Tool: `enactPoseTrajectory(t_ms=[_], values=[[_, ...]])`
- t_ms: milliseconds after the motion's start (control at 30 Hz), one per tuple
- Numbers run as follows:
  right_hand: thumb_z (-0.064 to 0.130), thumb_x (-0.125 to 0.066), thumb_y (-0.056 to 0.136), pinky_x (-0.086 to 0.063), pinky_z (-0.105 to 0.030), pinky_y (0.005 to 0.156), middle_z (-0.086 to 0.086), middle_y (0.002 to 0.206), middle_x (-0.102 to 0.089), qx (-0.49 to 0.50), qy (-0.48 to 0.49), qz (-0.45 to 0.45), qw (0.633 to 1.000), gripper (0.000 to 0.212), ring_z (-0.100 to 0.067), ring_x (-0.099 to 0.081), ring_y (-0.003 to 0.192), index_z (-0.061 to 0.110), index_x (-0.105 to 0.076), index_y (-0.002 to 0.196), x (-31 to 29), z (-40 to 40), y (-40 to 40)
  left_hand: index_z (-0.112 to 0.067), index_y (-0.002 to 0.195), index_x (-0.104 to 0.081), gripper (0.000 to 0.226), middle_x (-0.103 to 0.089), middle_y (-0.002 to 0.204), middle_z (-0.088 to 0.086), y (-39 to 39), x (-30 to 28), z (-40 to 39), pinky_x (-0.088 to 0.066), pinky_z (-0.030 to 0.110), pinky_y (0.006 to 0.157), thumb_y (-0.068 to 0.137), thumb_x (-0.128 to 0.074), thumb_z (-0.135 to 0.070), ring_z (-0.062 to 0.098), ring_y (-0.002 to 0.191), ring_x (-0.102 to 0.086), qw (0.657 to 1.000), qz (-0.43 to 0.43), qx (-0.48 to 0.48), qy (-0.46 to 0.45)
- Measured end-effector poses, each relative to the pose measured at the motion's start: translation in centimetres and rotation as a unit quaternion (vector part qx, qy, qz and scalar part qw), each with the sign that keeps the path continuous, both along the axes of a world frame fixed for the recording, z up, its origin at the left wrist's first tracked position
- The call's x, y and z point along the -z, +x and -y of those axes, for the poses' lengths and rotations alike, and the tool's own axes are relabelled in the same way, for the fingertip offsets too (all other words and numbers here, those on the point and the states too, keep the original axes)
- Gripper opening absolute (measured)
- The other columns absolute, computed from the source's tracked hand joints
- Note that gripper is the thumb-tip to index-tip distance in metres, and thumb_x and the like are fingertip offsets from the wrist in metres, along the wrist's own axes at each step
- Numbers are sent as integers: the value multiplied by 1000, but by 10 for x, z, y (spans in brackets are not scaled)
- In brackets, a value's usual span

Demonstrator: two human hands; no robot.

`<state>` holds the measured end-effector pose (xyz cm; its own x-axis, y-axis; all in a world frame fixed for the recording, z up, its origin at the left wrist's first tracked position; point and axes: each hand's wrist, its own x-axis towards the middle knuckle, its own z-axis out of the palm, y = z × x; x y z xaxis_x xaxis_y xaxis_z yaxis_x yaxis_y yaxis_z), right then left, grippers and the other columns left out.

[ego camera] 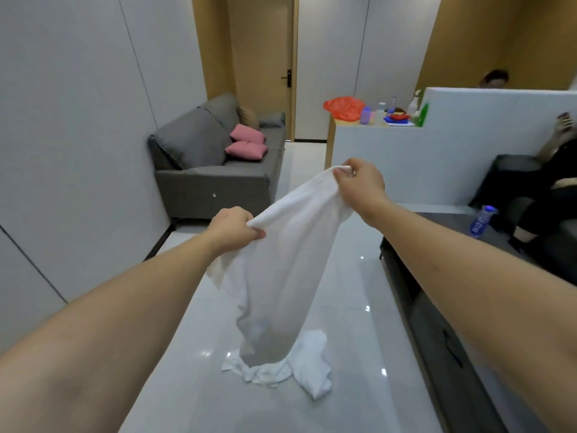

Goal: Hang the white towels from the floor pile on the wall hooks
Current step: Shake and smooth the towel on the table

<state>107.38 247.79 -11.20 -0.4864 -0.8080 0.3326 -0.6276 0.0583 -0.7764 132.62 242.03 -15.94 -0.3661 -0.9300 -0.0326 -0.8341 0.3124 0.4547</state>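
Note:
A white towel hangs in the air in front of me, stretched along its top edge between both hands. My left hand grips its lower left corner and my right hand pinches the higher right corner. The towel's bottom end reaches down to the white towel pile that lies crumpled on the glossy floor. No wall hooks are in view.
A grey sofa with two pink cushions stands against the left wall. A dark low bench runs along the right, with a water bottle on it. A person sits at the right by a white counter holding bottles and a red bag.

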Motion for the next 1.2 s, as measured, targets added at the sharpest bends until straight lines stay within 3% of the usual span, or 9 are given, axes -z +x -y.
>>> enactPoseTrajectory(t_ms=[233, 467, 567, 633, 700, 767, 933, 1033, 1200], values=[[26, -54, 91, -46, -32, 69, -13, 90, -64, 14, 28, 17, 999, 25, -29, -60, 85, 3, -65, 92, -15, -86, -70, -18, 73, -70, 26, -63, 75, 2, -108, -37, -75, -41, 28, 56, 88, -68, -39, 20, 74, -60, 996, -60, 70, -21], [21, -56, 84, -42, -25, 58, -5, 80, -59, -15, 97, 21, 995, 23, -18, -55, 70, 2, -67, 90, -13, -196, -184, -19, 72, -69, 24, -63, 74, 1, -251, -40, -168, -40, 27, 55, 87, -69, -37, 19, 74, -59, 990, -75, 119, -26], [24, -62, 83, -49, -28, 63, -4, 80, -61, -8, 104, 47, 993, 19, -20, -60, 74, 6, -67, 85, -8, -236, -242, -18, 67, -66, 26, -61, 69, 0, -309, -41, -198, -38, 27, 53, 85, -70, -36, 17, 69, -55, 987, -86, 132, -42], [41, -74, 79, -55, -33, 70, -4, 84, -67, -21, 118, 78, 990, 32, -21, -66, 77, 10, -68, 86, -4, -259, -278, -18, 69, -67, 24, -63, 72, 1, -343, -40, -213, -40, 27, 55, 85, -71, -36, 19, 72, -57, 985, -78, 145, -42], [60, -83, 64, -57, -36, 75, -5, 93, -70, -44, 160, 88, 982, 61, -21, -70, 82, 10, -68, 97, -2, -277, -312, -19, 76, -70, 20, -66, 79, 1, -376, -40, -221, -44, 28, 59, 84, -72, -36, 20, 79, -61, 984, -65, 161, -50], [61, -87, 55, -59, -38, 78, -4, 100, -71, -60, 219, 67, 972, 74, -21, -71, 87, 11, -66, 105, -3, -289, -342, -18, 79, -72, 19, -68, 81, 2, -407, -42, -223, -48, 31, 65, 84, -72, -36, 20, 83, -61, 981, -62, 172, -62], [37, -86, 64, -59, -40, 81, -3, 101, -68, -57, 297, -14, 953, 49, -22, -69, 90, 16, -61, 100, -4, -285, -412, -18, 78, -71, 21, -67, 80, 1, -480, -47, -209, -47, 32, 66, 85, -71, -37, 20, 83, -60, 975, -54, 201, -70], [24, -75, 80, -54, -32, 67, -3, 85, -64, -52, 285, -26, 957, 22, -20, -64, 75, 10, -60, 88, -7, -268, -448, -19, 78, -70, 21, -67, 82, 2, -525, -43, -184, -46, 31, 66, 85, -72, -38, 21, 83, -60, 973, -59, 211, -64], [20, -68, 85, -43, -29, 62, -4, 75, -54, -9, 275, -47, 960, 18, -19, -55, 69, 6, -59, 80, -7, -227, -505, -15, 79, -71, 23, -68, 82, 6, -592, -36, -140, -50, 35, 70, 85, -71, -37, 24, 84, -62, 972, -58, 217, -63]])
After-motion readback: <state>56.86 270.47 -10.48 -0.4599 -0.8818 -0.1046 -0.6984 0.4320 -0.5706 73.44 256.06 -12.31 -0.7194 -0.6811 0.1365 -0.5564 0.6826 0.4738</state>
